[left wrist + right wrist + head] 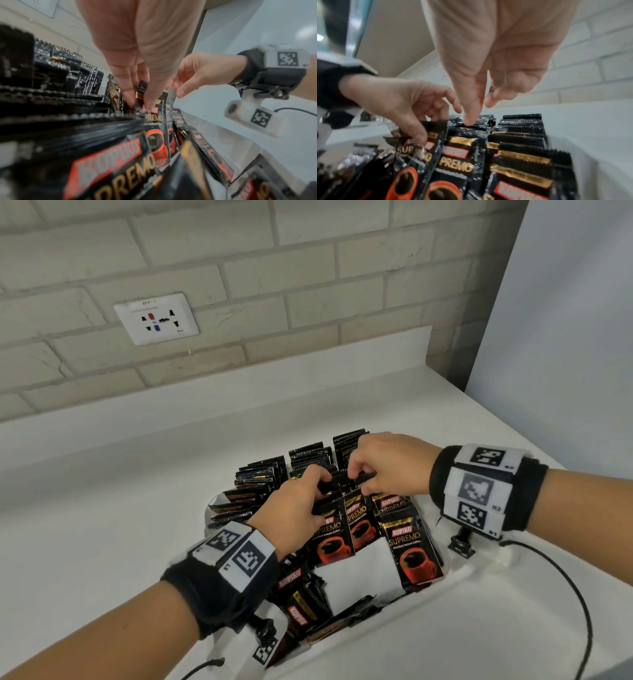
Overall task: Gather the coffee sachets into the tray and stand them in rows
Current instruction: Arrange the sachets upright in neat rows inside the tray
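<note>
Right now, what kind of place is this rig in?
Probably a kitchen or office pantry counter: a white countertop against a pale brick-tile wall with a wall socket, and a white tray of instant coffee sachets that both hands are sorting.

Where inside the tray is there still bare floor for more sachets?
Bare tray floor shows near the person, bordered by the front standing sachets and leaning sachets at left. Behind it the rows are packed, with left hand and right hand there.

The coffee sachets (412, 546) at 6 o'clock read "KOPIKO SUPREMO"; the right wristband (479, 491) at 3 o'clock bore "R2".
</note>
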